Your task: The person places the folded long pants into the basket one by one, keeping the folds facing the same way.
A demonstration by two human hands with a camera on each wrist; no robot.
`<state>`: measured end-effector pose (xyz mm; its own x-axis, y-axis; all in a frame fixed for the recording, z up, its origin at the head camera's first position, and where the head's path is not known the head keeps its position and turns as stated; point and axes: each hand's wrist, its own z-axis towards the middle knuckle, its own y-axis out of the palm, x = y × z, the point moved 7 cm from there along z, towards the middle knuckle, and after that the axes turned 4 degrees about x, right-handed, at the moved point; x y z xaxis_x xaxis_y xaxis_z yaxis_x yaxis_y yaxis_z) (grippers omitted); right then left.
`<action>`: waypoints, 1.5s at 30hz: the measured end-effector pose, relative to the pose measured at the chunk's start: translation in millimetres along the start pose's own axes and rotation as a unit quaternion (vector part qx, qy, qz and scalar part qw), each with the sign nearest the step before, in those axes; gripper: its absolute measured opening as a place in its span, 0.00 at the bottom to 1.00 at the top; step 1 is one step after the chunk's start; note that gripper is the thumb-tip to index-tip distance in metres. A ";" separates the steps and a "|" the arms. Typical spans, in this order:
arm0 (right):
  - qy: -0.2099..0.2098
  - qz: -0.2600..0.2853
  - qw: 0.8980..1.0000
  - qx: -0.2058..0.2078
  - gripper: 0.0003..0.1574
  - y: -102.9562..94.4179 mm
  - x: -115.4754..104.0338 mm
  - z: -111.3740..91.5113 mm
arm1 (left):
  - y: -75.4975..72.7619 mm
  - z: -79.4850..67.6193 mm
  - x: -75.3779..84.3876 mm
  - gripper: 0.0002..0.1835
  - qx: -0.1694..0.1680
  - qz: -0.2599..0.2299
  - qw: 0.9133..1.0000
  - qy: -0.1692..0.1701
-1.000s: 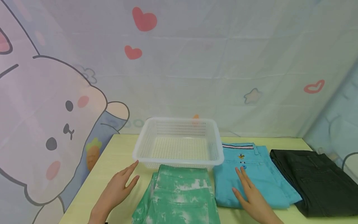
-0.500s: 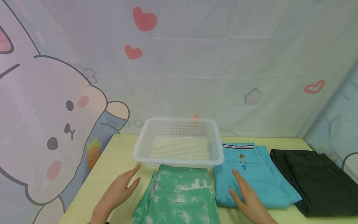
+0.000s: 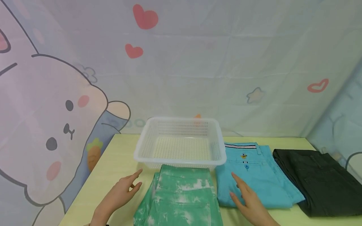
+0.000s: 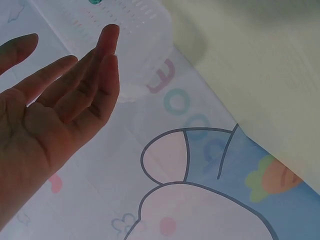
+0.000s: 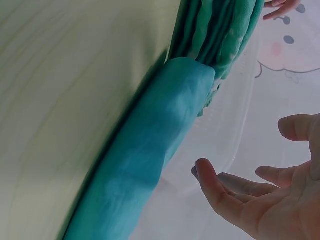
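Green tie-dye folded trousers (image 3: 183, 196) lie at the front middle of the table, between both hands. My left hand (image 3: 118, 194) hovers left of them with relaxed fingers and holds nothing; in the left wrist view the left hand (image 4: 65, 105) shows a bare palm. Over the near left part of the blue folded trousers (image 3: 271, 188) my right hand (image 3: 250, 202) hovers, fingers extended. The right wrist view shows that right hand (image 5: 270, 195) apart from the blue fabric (image 5: 145, 150). Behind the green trousers stands a white plastic basket (image 3: 181, 164) with nothing inside.
Black folded trousers (image 3: 325, 183) lie at the right of the pale yellow table (image 3: 113, 157), partly under the blue pair's edge or beside it; I cannot tell which. A printed cloth (image 3: 192, 72) hangs behind. A dark cable (image 3: 348, 160) curves at the far right.
My right hand has drifted slightly left over the blue trousers. My left hand has lowered a little toward the front. The trousers and basket stay put; the head view has tilted slightly.
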<state>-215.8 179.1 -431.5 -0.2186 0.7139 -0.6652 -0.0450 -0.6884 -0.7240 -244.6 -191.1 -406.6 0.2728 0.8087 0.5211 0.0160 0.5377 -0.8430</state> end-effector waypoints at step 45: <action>0.007 0.068 0.988 -0.137 0.34 39.2 -5.1 -15.6 | 45.1 -6.8 -0.9 0.29 -0.133 -0.102 0.986 0.004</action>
<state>-201.2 150.5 -459.4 -0.1910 0.6210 -0.7602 0.2493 -0.7184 -0.6494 -237.6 -169.1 -446.0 0.2461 0.6870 0.6837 0.3229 0.6070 -0.7261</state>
